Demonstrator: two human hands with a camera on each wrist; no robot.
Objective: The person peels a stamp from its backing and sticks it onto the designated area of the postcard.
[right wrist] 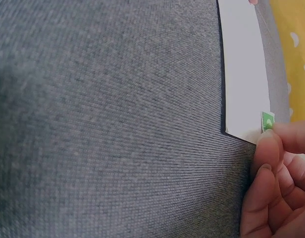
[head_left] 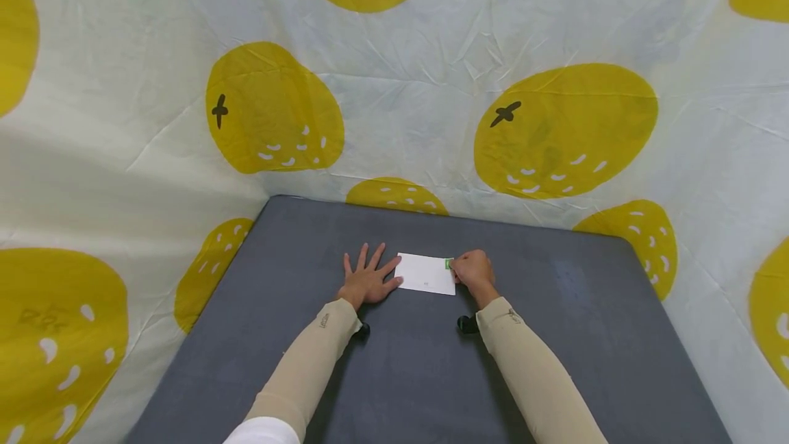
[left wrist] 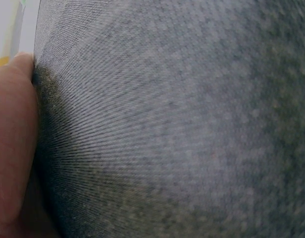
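A white card [head_left: 425, 273] lies flat on the grey table [head_left: 555, 334], with a small green sticker [head_left: 448, 264] at its far right corner. My left hand [head_left: 370, 279] rests flat on the table with its fingers spread, and the fingertips touch the card's left edge. My right hand [head_left: 471, 269] is curled at the card's right edge. In the right wrist view the card [right wrist: 244, 74] runs along the right side, and my right hand [right wrist: 266, 144] pinches the corner over the green sticker [right wrist: 268, 120]. The left wrist view shows only one finger [left wrist: 14, 139] against the table cloth [left wrist: 167, 124].
A pale cloth printed with big yellow fruit [head_left: 564, 129] hangs behind and beside the table. The table's far edge [head_left: 431, 214] lies just beyond the card. Both forearms wear beige sleeves [head_left: 308, 362].
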